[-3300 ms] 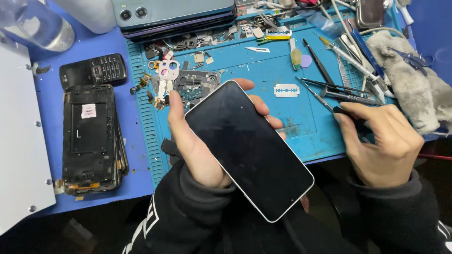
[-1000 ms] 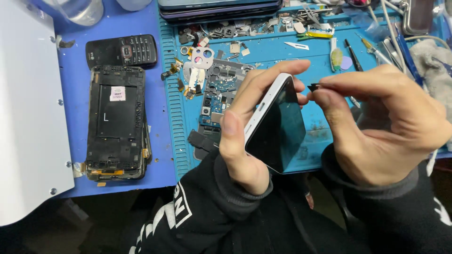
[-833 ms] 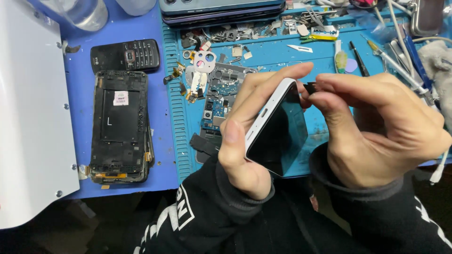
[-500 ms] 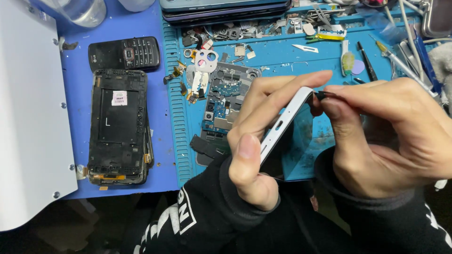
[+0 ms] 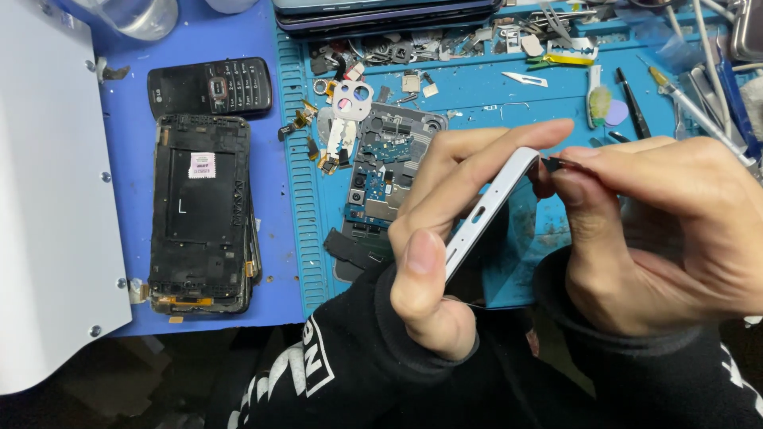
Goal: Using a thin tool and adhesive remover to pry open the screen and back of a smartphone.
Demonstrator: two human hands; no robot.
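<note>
My left hand (image 5: pixel 445 230) grips a white-framed smartphone (image 5: pixel 486 210) tilted on its edge, its silver side rail facing me and its dark glass turned to the right. My right hand (image 5: pixel 660 230) pinches a thin dark pry tool (image 5: pixel 560 164) whose tip touches the phone's upper corner. Both hands hover over the blue work mat (image 5: pixel 493 95), above a loose circuit board (image 5: pixel 385 171).
A stripped black phone frame (image 5: pixel 203 210) and a small black keypad phone (image 5: pixel 211 86) lie on the left. A white panel (image 5: pixel 48 206) covers the far left. Screws, brackets, a white camera cover (image 5: pixel 350 99), tweezers and picks (image 5: pixel 628 99) litter the mat's back.
The phone was lying flat in my left hand with the screen up; now it is turned on edge. My right hand came in from the right with the tool to the phone's top corner.
</note>
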